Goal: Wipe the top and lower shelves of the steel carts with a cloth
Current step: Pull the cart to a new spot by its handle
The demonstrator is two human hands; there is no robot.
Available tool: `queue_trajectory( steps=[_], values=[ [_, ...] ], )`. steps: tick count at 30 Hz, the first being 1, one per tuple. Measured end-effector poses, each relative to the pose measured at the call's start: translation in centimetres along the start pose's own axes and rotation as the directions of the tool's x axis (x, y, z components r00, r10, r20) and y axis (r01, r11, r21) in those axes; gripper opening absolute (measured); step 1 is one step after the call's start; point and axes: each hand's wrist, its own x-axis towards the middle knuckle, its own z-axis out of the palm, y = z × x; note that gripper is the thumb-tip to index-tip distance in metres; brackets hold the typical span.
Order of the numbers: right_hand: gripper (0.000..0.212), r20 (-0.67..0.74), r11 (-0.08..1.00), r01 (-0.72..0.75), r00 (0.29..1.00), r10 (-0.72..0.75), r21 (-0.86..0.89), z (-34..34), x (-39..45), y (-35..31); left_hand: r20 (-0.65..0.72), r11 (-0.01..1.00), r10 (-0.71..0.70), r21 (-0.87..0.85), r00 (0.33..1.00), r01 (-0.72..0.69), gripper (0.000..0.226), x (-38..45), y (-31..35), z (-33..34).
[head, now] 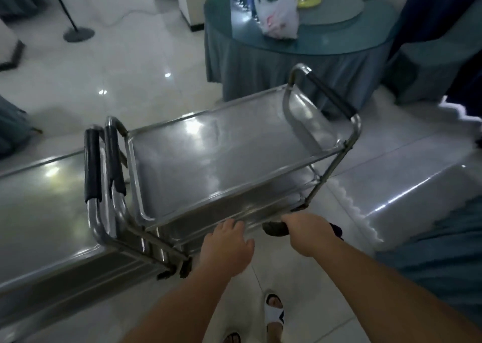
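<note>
A person leans over a two-tier stainless steel cart [234, 144] on a glossy white tiled floor [130, 68], both bare arms reaching to its near long edge. The top shelf [208, 160] is a shallow rimmed tray with nothing lying on it, only glare and faint streaks; the lower shelf [234, 212] shows as a dim strip beneath, and what it carries cannot be made out. The left hand [227, 246] rests on the near rim of the cart, fingers extended and close together, touching the metal. The right hand [307, 230] grips a dark cloth [276, 229], fingers curled round it, at the near right edge of the cart, level with the lower shelf; dark ends of the cloth stick out on both sides of the fist. A second steel cart [39, 212] stands just beside the first on the left, their black-padded handles [104, 162] nearly touching. Behind, a round glass-topped table [339, 42] draped in grey-blue cloth holds a white plastic bag [279, 16]. White sandals [273, 308] show below.
</note>
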Motion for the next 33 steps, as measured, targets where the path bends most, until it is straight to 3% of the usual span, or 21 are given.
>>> queue_trajectory(
  steps=[6,14,25,33],
  values=[
    [0.043,-0.102,0.986,-0.139,0.984,0.148,0.091,-2.0,-6.9,1.8,-0.060,0.977,0.194,0.106,0.979,-0.187,0.056,-1.4,3.5,-3.3],
    [0.026,-0.239,0.940,-0.255,0.921,0.307,0.226,-0.7,-13.6,9.0,-0.039,0.909,0.373,0.218,0.927,-0.356,0.053,-2.1,12.4,-5.7],
    [0.022,-0.234,0.883,-0.372,0.867,0.440,0.285,2.9,-20.1,28.8,-0.015,0.792,0.568,0.282,0.823,-0.541,0.053,-1.2,35.1,-1.0],
    [0.019,-0.216,0.843,-0.417,0.838,0.501,0.339,4.1,-23.7,43.0,0.042,0.768,0.573,0.319,0.818,-0.555,0.054,-0.1,49.3,1.5]
  ],
)
